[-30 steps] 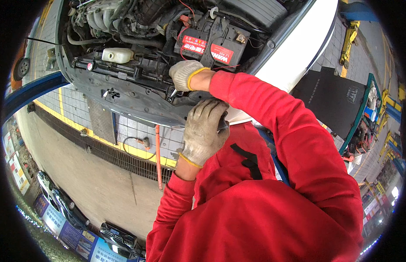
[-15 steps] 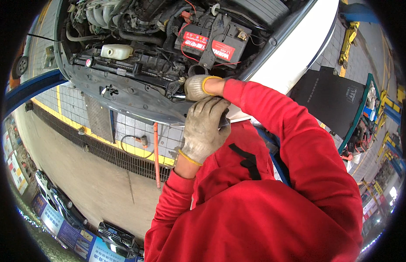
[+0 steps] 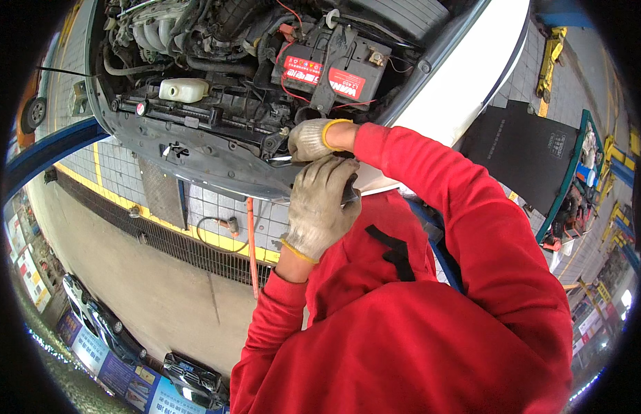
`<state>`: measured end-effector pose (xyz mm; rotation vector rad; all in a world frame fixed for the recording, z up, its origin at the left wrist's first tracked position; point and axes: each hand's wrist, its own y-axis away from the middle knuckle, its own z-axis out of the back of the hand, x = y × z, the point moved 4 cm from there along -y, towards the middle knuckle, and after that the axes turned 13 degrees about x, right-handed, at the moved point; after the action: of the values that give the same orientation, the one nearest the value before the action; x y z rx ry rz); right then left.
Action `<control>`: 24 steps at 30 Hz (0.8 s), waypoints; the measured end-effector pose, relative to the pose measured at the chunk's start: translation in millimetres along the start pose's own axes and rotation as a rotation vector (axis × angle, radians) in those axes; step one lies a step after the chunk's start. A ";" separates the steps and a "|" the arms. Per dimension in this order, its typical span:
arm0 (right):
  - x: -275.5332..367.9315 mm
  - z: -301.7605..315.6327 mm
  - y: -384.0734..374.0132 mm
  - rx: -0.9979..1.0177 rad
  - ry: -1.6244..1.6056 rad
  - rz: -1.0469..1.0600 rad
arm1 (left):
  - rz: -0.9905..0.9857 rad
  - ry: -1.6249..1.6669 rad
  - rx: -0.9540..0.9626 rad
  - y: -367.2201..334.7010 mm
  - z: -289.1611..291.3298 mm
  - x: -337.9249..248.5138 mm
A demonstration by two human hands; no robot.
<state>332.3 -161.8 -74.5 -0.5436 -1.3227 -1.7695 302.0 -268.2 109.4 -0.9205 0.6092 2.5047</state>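
Note:
Both my hands wear dirty knitted work gloves with yellow cuffs and meet at the front corner of a car with its bonnet raised. My left hand (image 3: 322,207) curls around a dark object (image 3: 350,190), mostly covered by its fingers and thumb. Just beyond it, my right hand (image 3: 312,140) is closed low over the front corner; its fingertips, and what they grip, are hidden. A thin shiny strip (image 3: 282,159) shows beside that hand. The grey front panel (image 3: 217,165) runs left from my hands.
Behind my hands sits a black battery (image 3: 365,58) with red labels and red wires. A whitish reservoir (image 3: 184,90) lies farther left. The white fender (image 3: 465,76) rises at right, near a black board (image 3: 517,155). An orange pole (image 3: 252,241) stands beside a floor grate (image 3: 189,241).
The view has shifted slightly. My hands stay together at the car's corner, with the left wrapped round the dark object; the shiny strip beside my right hand shows more plainly.

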 end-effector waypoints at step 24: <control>-12.8 -37.0 -38.9 0.223 0.496 0.248 | 0.003 0.008 0.035 5.0 1.2 2.1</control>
<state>312.5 -187.9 -118.8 -0.1215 -1.0330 -1.4102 297.5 -271.3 110.0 -0.9180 0.6553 2.4861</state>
